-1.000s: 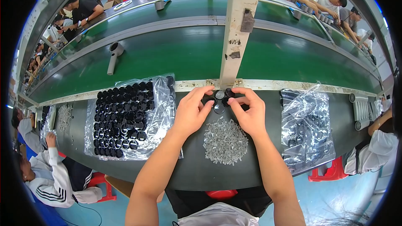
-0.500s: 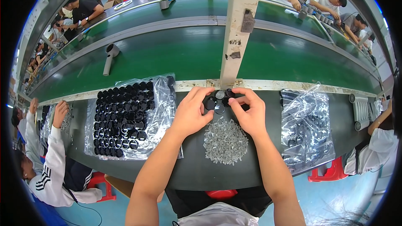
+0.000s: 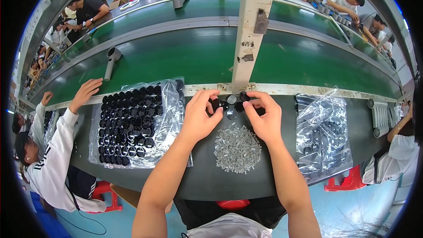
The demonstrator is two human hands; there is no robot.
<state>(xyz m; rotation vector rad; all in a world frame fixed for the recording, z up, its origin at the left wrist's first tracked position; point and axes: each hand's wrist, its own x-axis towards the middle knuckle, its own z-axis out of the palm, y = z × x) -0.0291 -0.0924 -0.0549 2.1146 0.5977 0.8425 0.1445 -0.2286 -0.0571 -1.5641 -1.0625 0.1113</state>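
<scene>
Black round caps (image 3: 229, 104) lie in a tight cluster at the far edge of the dark surface (image 3: 308, 180), just below the pale upright post (image 3: 251, 31), and both hands work on them there. The left hand (image 3: 203, 117) has its grip pinched together on one black cap at the left of the cluster; the right hand (image 3: 263, 117) has its fingers closed on another black cap at the right. Between the two hands one cap lies face up and shows a shiny, pale inside. Just nearer the person, a heap of small grey pieces (image 3: 237, 148) lies loose on the surface, close under both wrists. That heap looks like the chief risk: a wrist dragged back could scatter the pieces, and some might roll off the near edge. The caps sit right beside the metal rail of the green conveyor belt (image 3: 176, 57), so one slipping from a pinch could skid onto it. To the left, a clear bag with rows of black caps (image 3: 132, 123) lies open; to the right, a crumpled clear bag (image 3: 324, 132) holds more dark parts. A co-worker's hand (image 3: 86, 91) reaches onto the belt near the left bag, and a bump there could upset its rows.
</scene>
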